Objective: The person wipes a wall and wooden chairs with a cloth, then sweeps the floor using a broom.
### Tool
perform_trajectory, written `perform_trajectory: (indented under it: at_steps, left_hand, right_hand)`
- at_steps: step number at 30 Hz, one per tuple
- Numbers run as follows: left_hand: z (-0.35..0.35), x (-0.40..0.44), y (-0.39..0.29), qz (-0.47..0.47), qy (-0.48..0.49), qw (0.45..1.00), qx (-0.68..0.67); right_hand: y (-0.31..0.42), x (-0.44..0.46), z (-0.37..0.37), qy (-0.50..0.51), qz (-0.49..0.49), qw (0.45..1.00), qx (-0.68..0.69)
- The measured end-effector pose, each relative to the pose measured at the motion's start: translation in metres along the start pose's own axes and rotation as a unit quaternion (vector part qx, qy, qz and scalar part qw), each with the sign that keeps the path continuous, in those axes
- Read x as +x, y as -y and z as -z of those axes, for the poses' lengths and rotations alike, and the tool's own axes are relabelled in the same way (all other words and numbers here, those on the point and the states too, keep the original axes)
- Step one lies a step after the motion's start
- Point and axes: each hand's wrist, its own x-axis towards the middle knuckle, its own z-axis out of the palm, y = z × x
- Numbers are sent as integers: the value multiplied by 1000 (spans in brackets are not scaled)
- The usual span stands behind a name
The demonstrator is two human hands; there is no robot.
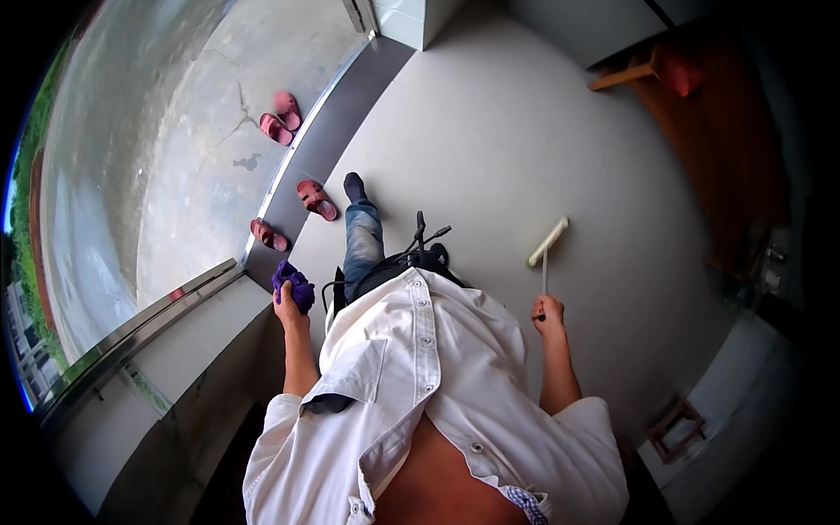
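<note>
A crumpled purple cloth [297,287] is bunched in my left hand [284,308], whose fingers are closed around it, beside the window at left. My right hand [548,317] is wrapped round the dark handle end of a window squeegee [549,242]. Its thin pale shaft points away from me, and its whitish crosswise head is tilted above the floor. Both arms hang out to the sides of my white shirt.
Reddish slippers [317,200] lie at the doorway sill [343,114], with another pair [276,129] outside on concrete. A window frame [140,328] runs along the left. Wooden furniture [713,149] stands at right, and a small wooden stool [675,429] is lower right.
</note>
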Motion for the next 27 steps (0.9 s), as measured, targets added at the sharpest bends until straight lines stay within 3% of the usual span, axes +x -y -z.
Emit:
perform_trajectory:
  at_steps: [4,6,8,9,10,12,14,16,18,21,25,27]
  left_hand:
    - [-3,55,-20,11,-5,1000,-17]
    - [-22,88,-41,17,-4,1000,-24]
    - [-21,113,-67,23,-37,999,-17]
    - [-22,118,-87,23,-34,999,-23]
    - [-18,136,-96,30,-28,999,-24]
    - [-17,152,-129,23,-57,998,-20]
    - [-13,167,-153,22,-95,995,-17]
    - [3,185,-162,22,-92,995,-11]
    - [14,195,-166,11,-114,993,-26]
    - [-11,206,-188,9,-134,990,-52]
    - [-25,241,-185,29,-91,995,-30]
    - [-50,249,-194,31,-80,996,-32]
  right_hand:
    - [-8,77,-82,11,-94,972,214]
    - [-5,92,-171,47,-123,968,213]
    - [4,46,-284,107,-142,971,162]
    - [12,0,-350,113,-71,990,53]
    - [21,-15,-413,116,-99,988,40]
    - [33,-49,-521,232,-19,973,-9]
    - [58,-50,-632,262,3,963,-70]
    - [92,5,-711,432,-26,898,-81]
    - [141,19,-729,485,1,867,-110]
    - [173,-51,-749,491,100,842,-202]
    - [196,-116,-714,476,146,817,-290]
    - [203,-130,-665,428,164,833,-310]
